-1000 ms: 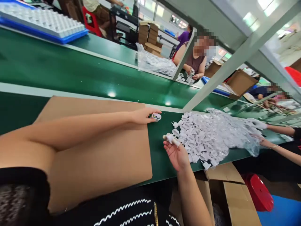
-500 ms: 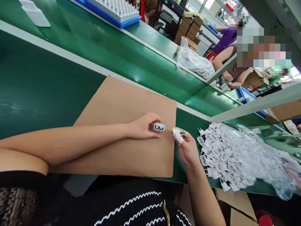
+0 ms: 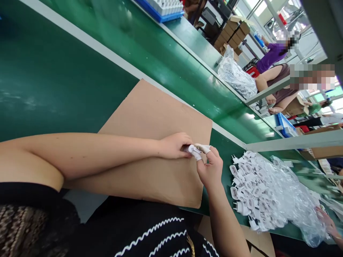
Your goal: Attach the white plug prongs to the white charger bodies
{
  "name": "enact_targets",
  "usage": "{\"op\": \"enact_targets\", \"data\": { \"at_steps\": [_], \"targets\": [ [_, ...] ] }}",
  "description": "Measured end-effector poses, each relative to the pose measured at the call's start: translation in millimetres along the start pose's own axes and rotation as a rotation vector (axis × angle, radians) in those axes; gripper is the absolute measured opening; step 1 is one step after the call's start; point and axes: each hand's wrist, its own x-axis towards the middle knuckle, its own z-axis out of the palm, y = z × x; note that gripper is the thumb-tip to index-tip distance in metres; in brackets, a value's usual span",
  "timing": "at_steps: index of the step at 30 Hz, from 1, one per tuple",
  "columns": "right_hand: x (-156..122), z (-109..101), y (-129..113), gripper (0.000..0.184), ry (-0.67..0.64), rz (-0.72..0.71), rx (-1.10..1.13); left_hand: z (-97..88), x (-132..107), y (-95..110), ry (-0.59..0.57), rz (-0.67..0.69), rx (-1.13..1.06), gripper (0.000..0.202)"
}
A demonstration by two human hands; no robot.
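You bring your 2 hands together over a sheet of brown cardboard (image 3: 166, 114), near its right edge, on a green surface (image 3: 53, 89). Your left hand (image 3: 174, 145) has its fingers curled around a small white case (image 3: 186, 148), most of it hidden in your grip. Your right hand (image 3: 210, 166), with white covers (image 3: 197, 154) on its fingertips, pinches a white piece (image 3: 191, 147) at the end of that case; the fingers hide whether the 2 parts are fully joined.

To your right, a pile of white plugs (image 3: 249, 189) spreads across the surface, partly under a clear plastic bag (image 3: 292, 200). Another person's hand (image 3: 324, 217) is at the far side of the bag. Across from you, a worker in a brown top (image 3: 284, 87) handles small white parts beside a second clear bag (image 3: 235, 76). Farther back are a person in purple (image 3: 272, 56), stacked cardboard boxes (image 3: 232, 35) and a blue tray (image 3: 171, 17) of white pieces.
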Motion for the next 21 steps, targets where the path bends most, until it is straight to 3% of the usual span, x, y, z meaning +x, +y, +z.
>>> {"op": "enact_targets", "data": {
  "at_steps": [7,13,21],
  "targets": [
    [5,-7,-2,0.029,-0.100,-0.074,-0.249,-1.4,1,0,-0.015,-0.003,0.014,0.014],
    [12,-5,-8,0.032,-0.127,-0.019,-0.347,0.7,1,-4,-0.012,0.000,0.007,0.016],
    [0,4,10,0.032,0.000,0.083,-0.081,4.8,5,5,0.029,-0.072,0.113,0.021]
  ]
}}
